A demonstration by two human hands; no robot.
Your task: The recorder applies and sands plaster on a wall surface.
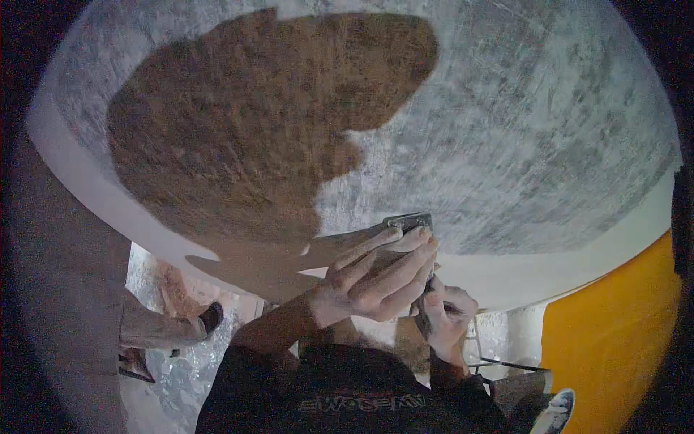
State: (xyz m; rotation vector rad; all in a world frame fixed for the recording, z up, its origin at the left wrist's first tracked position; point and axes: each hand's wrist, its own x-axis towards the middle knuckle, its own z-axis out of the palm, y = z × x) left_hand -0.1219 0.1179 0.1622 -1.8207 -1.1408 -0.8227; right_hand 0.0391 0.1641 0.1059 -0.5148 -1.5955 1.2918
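Note:
A large curved surface [549, 123] with mottled grey, scuffed patches and a pale border fills the upper view, with a broad dark shadow across its left half. My left hand [376, 278] is closed on a dark, flat rectangular tool [408, 218] at the surface's lower middle, fingertips near its upper end. Just below and to the right, my right hand [448, 315] has its fingers curled around the lower part of the same tool, which is mostly hidden by my hands. Whether the tool touches the surface I cannot tell.
A yellow sheet [607, 325] hangs at the lower right beside a dark metal frame [517, 372] and a grey shoe [557, 411]. At the lower left, a leg in grey trousers [159, 331] with a dark shoe [210, 318] shows over a pale, speckled floor.

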